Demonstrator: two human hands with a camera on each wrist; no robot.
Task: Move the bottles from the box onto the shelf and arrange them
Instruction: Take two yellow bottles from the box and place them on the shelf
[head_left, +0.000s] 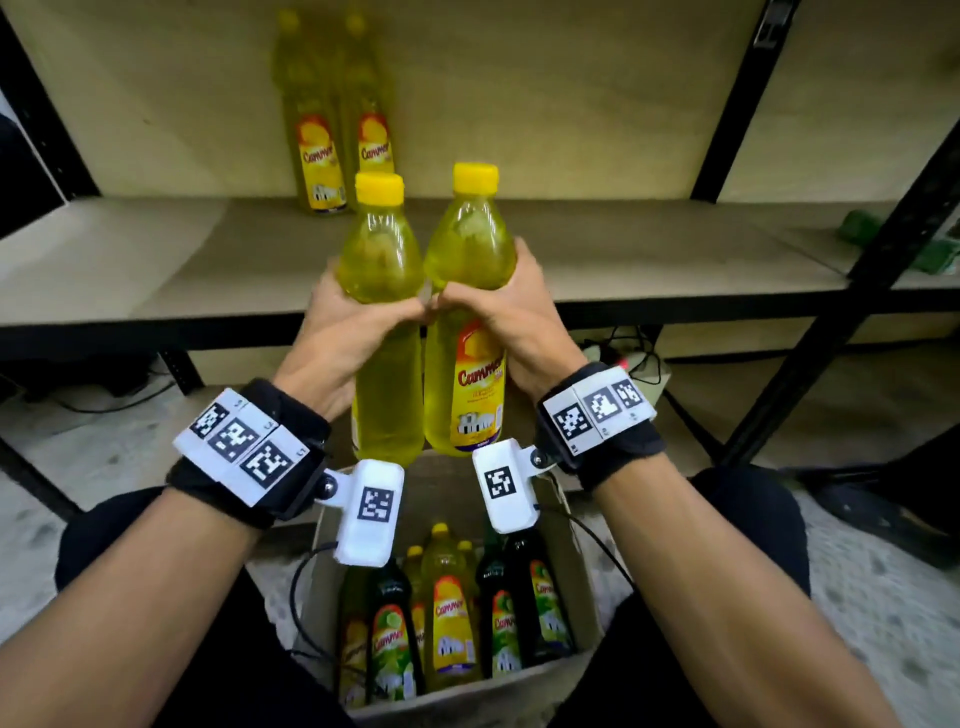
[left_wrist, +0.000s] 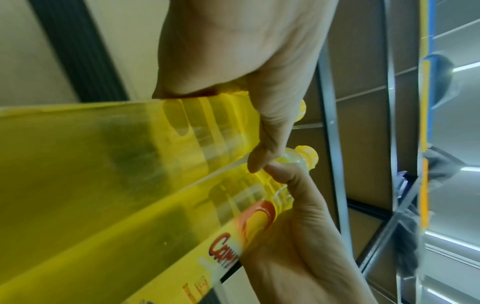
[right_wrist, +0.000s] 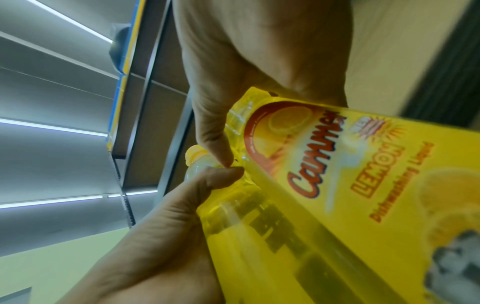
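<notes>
My left hand (head_left: 347, 326) grips a yellow bottle (head_left: 383, 291) round its waist, label turned away. My right hand (head_left: 506, 312) grips a second yellow bottle (head_left: 470, 312), its label facing me. Both bottles are upright, side by side and touching, lifted above the cardboard box (head_left: 582, 582) and in front of the shelf (head_left: 649, 270). The thumbs meet between the bottles. In the left wrist view the left hand (left_wrist: 262, 131) wraps its yellow bottle (left_wrist: 109, 148); in the right wrist view the right hand (right_wrist: 221, 127) wraps the labelled bottle (right_wrist: 350, 185). Two yellow bottles (head_left: 317, 150) stand at the shelf's back.
Several yellow and dark green bottles (head_left: 452, 613) stand in the box between my knees. Black shelf uprights (head_left: 737, 98) and a diagonal brace (head_left: 852, 291) frame the shelf. Something green (head_left: 862, 228) lies at the shelf's far right. Cables and a power strip (head_left: 639, 358) sit below.
</notes>
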